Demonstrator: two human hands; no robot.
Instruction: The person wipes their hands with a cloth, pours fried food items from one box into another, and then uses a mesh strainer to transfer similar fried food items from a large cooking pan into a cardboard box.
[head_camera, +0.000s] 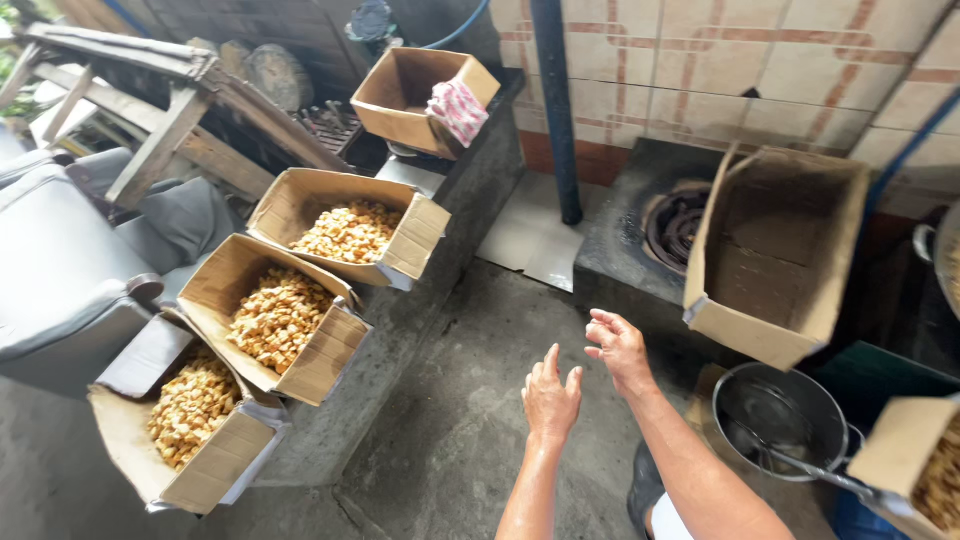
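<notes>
Between steps: left hand (551, 398) and right hand (620, 350) open, empty, beside empty tilted box (775, 262); gripping it probably follows.

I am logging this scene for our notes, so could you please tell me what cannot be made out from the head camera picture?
- Box at lower right: cut off by the frame edge; only part of its golden pieces shows.
- Top box: its contents are hidden by its walls and a patterned cloth.
- Tilted empty box: covers part of the round burner.
- Left hand and right hand: both open, holding nothing.
</notes>
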